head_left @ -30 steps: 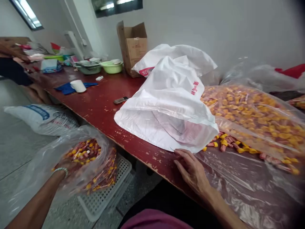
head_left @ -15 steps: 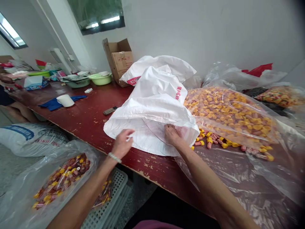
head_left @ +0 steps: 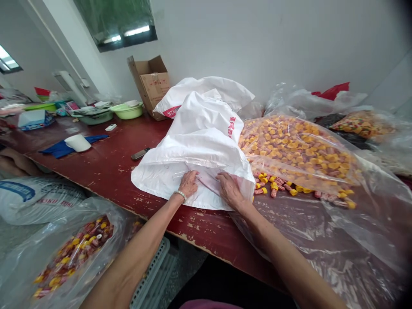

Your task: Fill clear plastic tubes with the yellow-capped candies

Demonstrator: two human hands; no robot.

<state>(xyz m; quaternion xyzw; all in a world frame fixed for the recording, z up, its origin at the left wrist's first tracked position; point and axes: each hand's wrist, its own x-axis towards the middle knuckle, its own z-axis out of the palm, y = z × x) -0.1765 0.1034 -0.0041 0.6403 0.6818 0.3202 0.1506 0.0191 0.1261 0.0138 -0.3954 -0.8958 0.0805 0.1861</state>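
A white woven sack (head_left: 206,143) lies on the dark red table, its open mouth toward me. A clear plastic liner (head_left: 208,182) shows inside the mouth. My left hand (head_left: 189,184), with a beaded bracelet at the wrist, is closed at the liner's left side, fingertips pinching the film. My right hand (head_left: 230,189) reaches into the mouth on the other side, its bent fingers closed on the liner. The sack's contents are hidden. Right of it, a large clear bag (head_left: 299,150) covers many small yellow-capped pieces, with several loose pieces (head_left: 273,186) along its near edge.
A phone (head_left: 140,154) lies left of the sack. Farther left are a white roll (head_left: 77,143) on blue cloth and a green basin (head_left: 127,111). An open carton (head_left: 154,86) stands behind. Below the table edge sit a bag of similar pieces (head_left: 75,249) and plastic crates (head_left: 151,274).
My left hand has moved right and forward into the sack's mouth, from above its near edge onto the liner. My right hand stays at the liner. The view has shifted slightly right.
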